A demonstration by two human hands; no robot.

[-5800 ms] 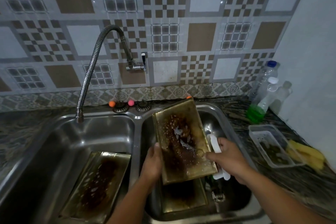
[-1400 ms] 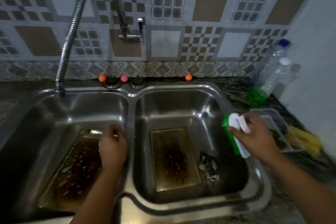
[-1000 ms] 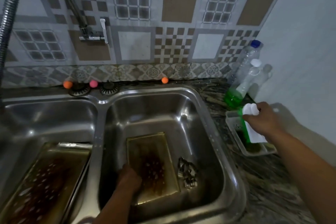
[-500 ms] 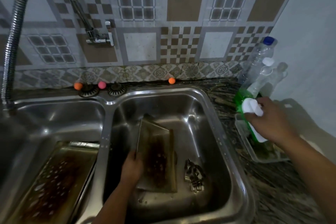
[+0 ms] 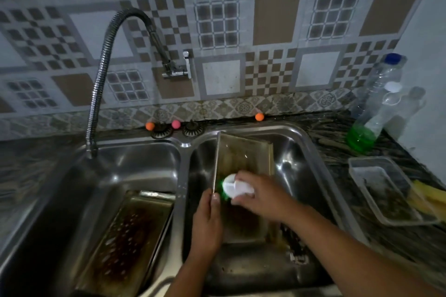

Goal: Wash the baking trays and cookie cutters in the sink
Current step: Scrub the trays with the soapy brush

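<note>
A stained baking tray (image 5: 243,159) stands tilted in the right basin of the steel double sink (image 5: 183,176). My left hand (image 5: 207,219) grips the tray's left edge. My right hand (image 5: 261,196) holds a white-handled brush with green bristles (image 5: 229,187) against the tray's inner face. A second tray (image 5: 128,239), dark with burnt residue, lies in the left basin. Metal cookie cutters (image 5: 295,246) lie on the right basin's floor, partly hidden by my right forearm.
A flexible steel faucet (image 5: 101,65) curves over the left basin. On the counter to the right stand plastic bottles (image 5: 383,103), one with green liquid, a clear plastic container (image 5: 383,188) and a yellow sponge (image 5: 432,198). Small coloured balls sit behind the sink.
My right hand has come from the container on the counter to the tray with the brush. My left hand has raised the tray further upright.
</note>
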